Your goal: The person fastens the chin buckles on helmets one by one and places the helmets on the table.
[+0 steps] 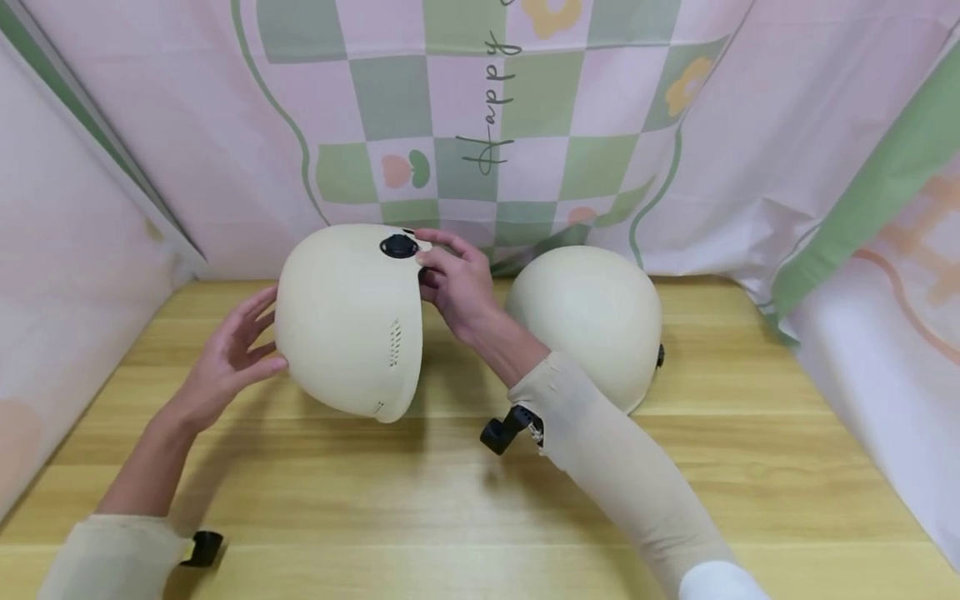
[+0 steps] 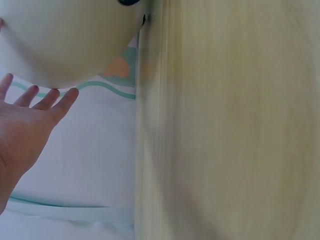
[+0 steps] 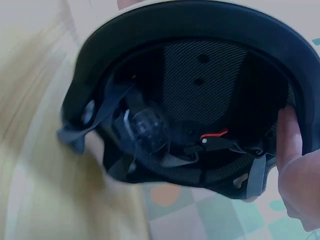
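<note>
A cream helmet is tipped on its side at the middle left of the head view, its opening turned to the right. Spread fingertips of my left hand touch its rounded crown. My right hand grips the rim by a black round fitting, thumb outside and other fingers reaching within. From the right wrist, the dark padded inside shows, with grey straps and a black buckle with a red strip. In the left wrist view the crown hangs over the fingertips.
A second cream helmet sits dome up on the wooden table, just behind my right forearm. Printed curtains stand close at the table's back and sides. Black camera mounts jut from both wrists.
</note>
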{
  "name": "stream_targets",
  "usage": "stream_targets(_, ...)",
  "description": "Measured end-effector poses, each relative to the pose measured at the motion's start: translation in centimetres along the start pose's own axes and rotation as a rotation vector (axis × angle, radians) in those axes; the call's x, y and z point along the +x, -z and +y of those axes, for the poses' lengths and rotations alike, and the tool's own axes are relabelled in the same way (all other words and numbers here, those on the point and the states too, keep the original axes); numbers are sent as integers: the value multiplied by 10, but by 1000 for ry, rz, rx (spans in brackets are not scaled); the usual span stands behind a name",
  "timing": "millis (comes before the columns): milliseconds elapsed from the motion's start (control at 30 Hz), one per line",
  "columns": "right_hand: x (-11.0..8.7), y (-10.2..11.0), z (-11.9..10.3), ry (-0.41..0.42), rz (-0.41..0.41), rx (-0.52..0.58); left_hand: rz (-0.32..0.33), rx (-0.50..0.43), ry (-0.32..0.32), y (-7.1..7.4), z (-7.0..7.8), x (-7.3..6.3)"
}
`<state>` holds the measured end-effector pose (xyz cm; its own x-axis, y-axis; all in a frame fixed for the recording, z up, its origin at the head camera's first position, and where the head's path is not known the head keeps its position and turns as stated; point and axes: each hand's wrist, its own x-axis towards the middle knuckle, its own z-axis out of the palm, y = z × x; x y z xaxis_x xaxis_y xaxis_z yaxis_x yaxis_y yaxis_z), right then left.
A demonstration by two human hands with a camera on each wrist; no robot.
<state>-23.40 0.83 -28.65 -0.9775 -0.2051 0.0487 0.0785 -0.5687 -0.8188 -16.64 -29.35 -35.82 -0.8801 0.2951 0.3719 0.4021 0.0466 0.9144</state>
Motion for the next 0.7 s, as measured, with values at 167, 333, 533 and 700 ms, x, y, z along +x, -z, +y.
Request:
stream_targets(167, -1, 11, 2, -18, 18, 15, -6, 32, 4, 2, -1, -2)
stream_targets(333, -2, 18, 2, -28, 19, -3, -25, 57, 19, 5, -7, -6)
stream_targets(533, -3, 28, 0, -58, -7, -45, -36, 87, 72, 7, -13, -10)
stream_targets(700, -5, 37, 0, -95, -44, -101, -33, 108, 99, 7, -14, -10)
